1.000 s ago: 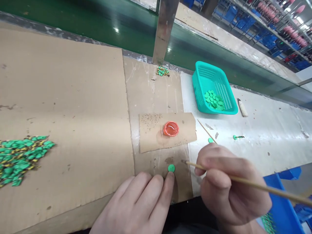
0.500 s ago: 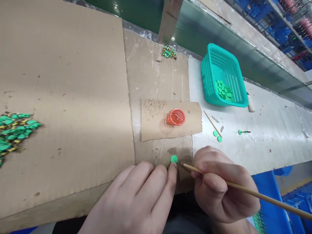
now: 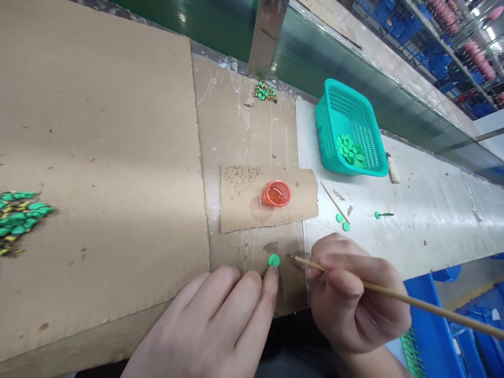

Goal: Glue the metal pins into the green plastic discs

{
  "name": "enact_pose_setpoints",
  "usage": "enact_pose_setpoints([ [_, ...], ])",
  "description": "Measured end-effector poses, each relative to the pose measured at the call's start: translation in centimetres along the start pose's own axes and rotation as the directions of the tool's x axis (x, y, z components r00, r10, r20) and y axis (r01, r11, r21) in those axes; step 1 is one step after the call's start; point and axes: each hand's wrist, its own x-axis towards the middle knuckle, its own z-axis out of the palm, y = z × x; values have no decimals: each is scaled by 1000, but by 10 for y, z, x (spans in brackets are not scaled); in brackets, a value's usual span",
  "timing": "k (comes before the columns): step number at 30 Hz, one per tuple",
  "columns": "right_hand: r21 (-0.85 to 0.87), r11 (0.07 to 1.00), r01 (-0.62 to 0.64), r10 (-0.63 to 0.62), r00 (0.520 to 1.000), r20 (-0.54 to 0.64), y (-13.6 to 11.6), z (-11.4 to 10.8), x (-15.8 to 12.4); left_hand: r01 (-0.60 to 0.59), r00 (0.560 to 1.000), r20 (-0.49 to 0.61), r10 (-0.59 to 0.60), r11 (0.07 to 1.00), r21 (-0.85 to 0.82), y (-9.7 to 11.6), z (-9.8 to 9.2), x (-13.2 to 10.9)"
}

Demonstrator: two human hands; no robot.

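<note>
The green disc (image 3: 274, 260) lies flat on the brown board, just in front of the left hand (image 3: 208, 325). That hand is palm down with its fingers side by side and loosely bent; 1 fingertip rests at the disc's 6 o'clock edge and pins it rather than pinching it. The right hand (image 3: 356, 317) is clamped on a thin stick (image 3: 429, 307), held between thumb and fingers like a pen. The hands are apart, and the stick's dark tip sits just beside the disc at 3 o'clock, not touching it.

The disc looks light, thin and fairly stiff, so it probably slides or spins under a sideways push; 1 fingertip on the rim should steady it and leave most of the face free. For lifting, 2 fingertips on opposite edges, say 3 and 9 o'clock, seem best. The stick appears light and rigid, perhaps brittle if bent, and is best held close behind its tip, as here.

From the disc, a red cup (image 3: 266, 197) of liquid stands at 12 o'clock; it looks easy to tip. At 2 o'clock lie 2 loose discs (image 3: 346, 226), and at 1 o'clock a teal basket (image 3: 327, 144) holds more green pieces.
</note>
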Motion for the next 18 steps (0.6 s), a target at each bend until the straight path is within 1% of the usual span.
enact_pose_setpoints([
  [3, 57, 998, -7, 10, 998, -59, -5, 3, -3, -1, 1000, 14, 1, 1000, -14, 0, -3, 2],
  [7, 96, 993, 69, -63, 995, -72, -6, 8, 0, 12, 1000, 18, -12, 999, -37, 0, -6, 5],
  [9, 111, 990, 89, -80, 993, -86, -6, 9, 2, 8, 1000, 30, -7, 999, -47, -1, -7, 7],
  [15, 139, 987, 85, -80, 996, -43, -5, 7, 3, 2, 999, 54, 0, 999, -36, -1, -6, 8],
  [18, 139, 986, 90, -84, 995, -48, -4, 7, 4, 2, 998, 59, 0, 999, -34, 0, -6, 7],
])
